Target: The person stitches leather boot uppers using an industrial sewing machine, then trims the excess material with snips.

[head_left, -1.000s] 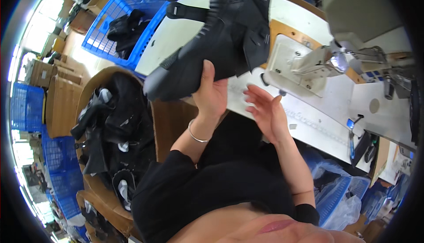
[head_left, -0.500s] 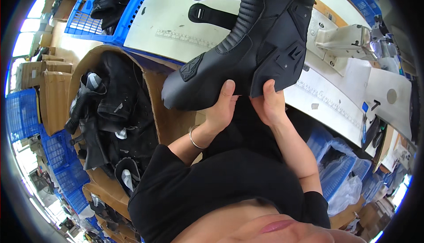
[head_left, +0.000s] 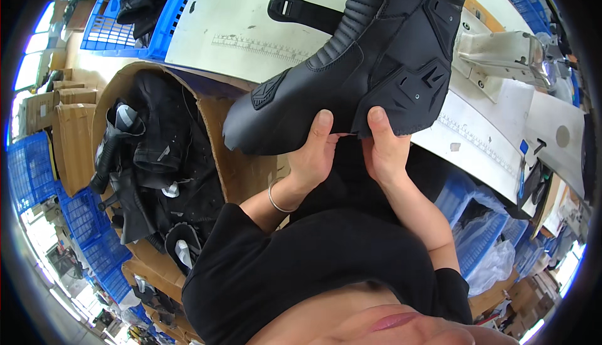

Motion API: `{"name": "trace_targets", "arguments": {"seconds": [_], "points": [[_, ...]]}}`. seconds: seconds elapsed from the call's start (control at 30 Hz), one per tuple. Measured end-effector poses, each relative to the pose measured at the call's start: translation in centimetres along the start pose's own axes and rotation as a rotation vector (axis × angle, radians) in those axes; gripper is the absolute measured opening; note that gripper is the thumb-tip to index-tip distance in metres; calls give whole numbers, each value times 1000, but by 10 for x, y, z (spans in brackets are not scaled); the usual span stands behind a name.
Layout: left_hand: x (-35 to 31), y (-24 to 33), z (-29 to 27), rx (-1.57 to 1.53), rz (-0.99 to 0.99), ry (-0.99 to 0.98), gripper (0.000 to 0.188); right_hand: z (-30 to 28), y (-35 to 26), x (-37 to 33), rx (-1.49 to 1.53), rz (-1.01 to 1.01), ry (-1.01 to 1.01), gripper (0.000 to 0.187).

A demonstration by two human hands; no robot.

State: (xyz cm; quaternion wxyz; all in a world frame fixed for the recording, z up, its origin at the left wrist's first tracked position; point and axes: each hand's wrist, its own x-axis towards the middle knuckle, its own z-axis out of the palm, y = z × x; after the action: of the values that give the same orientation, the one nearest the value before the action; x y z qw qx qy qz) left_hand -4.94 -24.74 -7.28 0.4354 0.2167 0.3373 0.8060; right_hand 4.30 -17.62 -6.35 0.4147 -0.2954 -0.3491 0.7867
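A black boot upper with ribbed front, moulded side plates and two buckle straps is held up over the near edge of the white worktable. Its toe points left, and the lower rim looks ragged, with no sole showing. My left hand grips that lower edge near the middle, thumb on the outside. Close beside it, my right hand grips the edge at the heel part, thumb pressed on the side plate. The other fingers of both hands are mostly hidden behind and inside the boot upper.
A sewing machine arm stands on the worktable at right, near a blue-handled tool. At left, a cardboard box holds black boot pieces. Blue crates stand at the far left and lower right.
My right hand has shifted slightly left along the lower edge, its thumb now more upright on the side plate. The boot upper has tilted a little, its shaft leaning further right.
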Motion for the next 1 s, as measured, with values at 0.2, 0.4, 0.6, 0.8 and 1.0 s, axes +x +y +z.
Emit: {"name": "trace_targets", "arguments": {"seconds": [0.2, 0.4, 0.6, 0.8, 1.0], "points": [[-2, -2, 1, -13, -42, 10, 41, 2, 1, -1, -77, -108, 74, 24], [-3, -1, 1, 2, -43, 14, 42, 3, 2, -5, -116, -137, 101, 22], [-3, 0, 5, 25, -27, -5, 43, 4, 2, -8, -77, -145, 109, 21], [-3, -1, 5, 24, -18, -26, 44, -1, 4, -11, -92, -152, 126, 22], [-6, -4, 12, -19, 7, 51, 43, -6, 4, -22, -54, -148, 140, 25]]}}
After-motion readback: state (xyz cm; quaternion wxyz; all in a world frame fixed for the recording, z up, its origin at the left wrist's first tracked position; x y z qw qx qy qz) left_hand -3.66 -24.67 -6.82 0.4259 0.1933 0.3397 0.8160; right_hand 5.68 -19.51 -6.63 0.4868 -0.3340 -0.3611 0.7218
